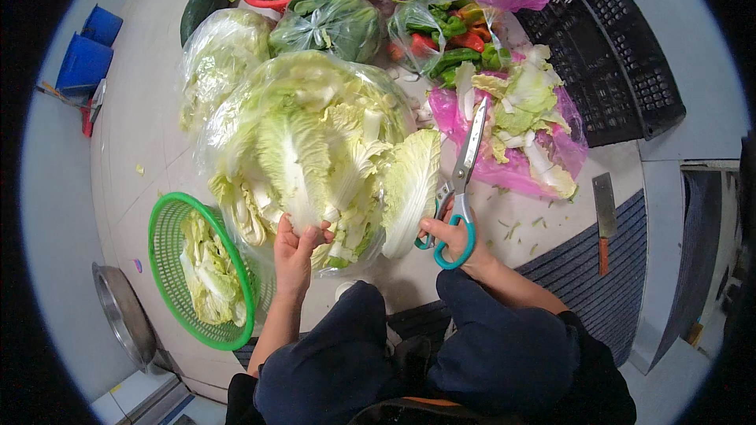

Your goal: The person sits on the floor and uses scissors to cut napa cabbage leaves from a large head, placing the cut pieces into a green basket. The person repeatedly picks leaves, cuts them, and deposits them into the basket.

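My left hand (300, 245) grips the white base of a napa cabbage leaf (292, 156), which stands up in front of a large clear plastic bag (378, 79) of cabbage. My right hand (458, 236) holds kitchen scissors (463, 174) with teal handles, their blades pointing away from me and looking closed. A second cabbage leaf (413, 189) lies beside my right thumb; whether the thumb pinches it I cannot tell. At left, a green plastic basket (158, 283) leans tilted with cut cabbage leaves (212, 274) inside.
Cabbage scraps (525, 106) lie on a pink plastic bag (502, 174). A cleaver (604, 206) rests at right, near a black crate (614, 41). Bagged peppers (455, 35), bagged greens (325, 26) and a red basket (266, 0) of long beans stand behind. A metal basin (121, 313) leans at left.
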